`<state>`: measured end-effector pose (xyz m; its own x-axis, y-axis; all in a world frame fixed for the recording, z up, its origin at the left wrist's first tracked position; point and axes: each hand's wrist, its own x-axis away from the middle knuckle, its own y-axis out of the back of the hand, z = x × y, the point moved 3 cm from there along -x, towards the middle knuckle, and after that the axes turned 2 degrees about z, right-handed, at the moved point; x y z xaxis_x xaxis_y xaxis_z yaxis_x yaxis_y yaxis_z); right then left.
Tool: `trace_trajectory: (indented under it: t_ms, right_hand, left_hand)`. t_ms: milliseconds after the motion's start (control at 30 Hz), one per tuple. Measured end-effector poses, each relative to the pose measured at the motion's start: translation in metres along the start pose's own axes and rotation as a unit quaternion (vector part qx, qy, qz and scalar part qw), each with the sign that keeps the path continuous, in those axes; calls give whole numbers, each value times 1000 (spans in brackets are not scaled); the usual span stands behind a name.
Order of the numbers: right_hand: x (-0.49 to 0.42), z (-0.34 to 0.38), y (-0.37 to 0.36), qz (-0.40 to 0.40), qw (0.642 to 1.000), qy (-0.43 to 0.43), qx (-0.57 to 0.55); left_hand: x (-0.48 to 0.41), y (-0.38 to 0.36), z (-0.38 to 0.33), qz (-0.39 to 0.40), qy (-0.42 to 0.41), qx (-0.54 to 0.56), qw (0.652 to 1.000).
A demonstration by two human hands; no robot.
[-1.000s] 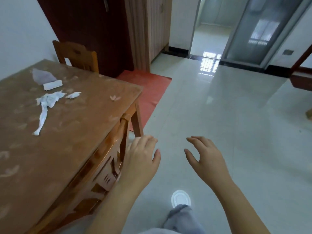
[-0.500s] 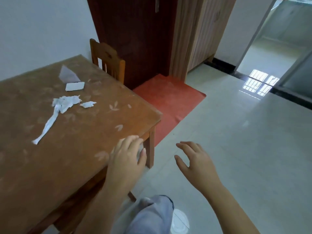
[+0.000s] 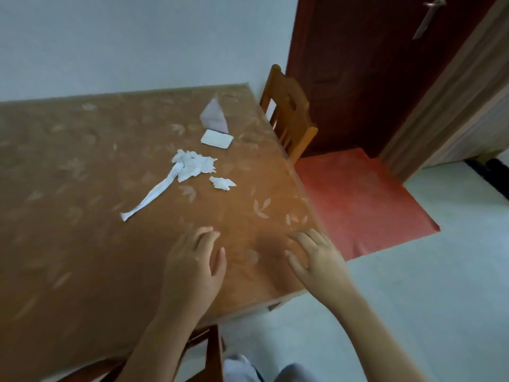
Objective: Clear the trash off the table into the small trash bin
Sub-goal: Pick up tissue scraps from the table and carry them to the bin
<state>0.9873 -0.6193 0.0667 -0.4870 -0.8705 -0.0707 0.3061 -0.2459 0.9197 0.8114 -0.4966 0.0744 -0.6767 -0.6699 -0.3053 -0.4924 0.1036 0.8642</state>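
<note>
On the brown leaf-patterned table [image 3: 68,244] lie pieces of white trash: a crumpled tissue with a long twisted tail [image 3: 181,175], a small tissue scrap [image 3: 222,183], a flat folded white paper [image 3: 217,139] and a pale triangular wrapper [image 3: 214,115] behind it. My left hand [image 3: 194,260] hovers over the table's near right part, fingers apart and empty. My right hand [image 3: 314,256] is over the table's right corner, also spread and empty. Both hands are well short of the trash. No trash bin is in view.
A wooden chair [image 3: 289,114] stands at the table's far right end, in front of a dark red door [image 3: 371,64]. A red mat [image 3: 358,199] lies on the pale tiled floor [image 3: 413,299]. Another chair's back [image 3: 203,351] is tucked under the table's near edge.
The view has swung left towards the table. Both hands have moved from over the floor to above the table's near right corner, still empty.
</note>
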Motion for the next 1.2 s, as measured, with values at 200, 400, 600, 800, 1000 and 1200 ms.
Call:
trace_trajectory:
  t_ms: [200,400,600,800,1000,1200]
  right_hand:
    - [-81,-4,-30,68,994,76,-38]
    - [-179,-1,-72,146,978,136,-64]
    - [-257,8,-127,184,965,167,-88]
    - [-282,11,-162,215,961,157,-79]
    - [-282,-2,-176,233,957,160,-69]
    - [-296,-23,-162,242,954,123,-130]
  left_hand:
    - [-20,-26,29,-15,117,-19,993]
    - [-51,-42,47,-63,242,-52,967]
    - [-70,-69,65,-63,347,-57,934]
    - [-83,-88,79,-64,369,-56,925]
    - [-107,-109,94,-73,364,-44,928]
    - [-143,-136,110,-59,337,-41,939]
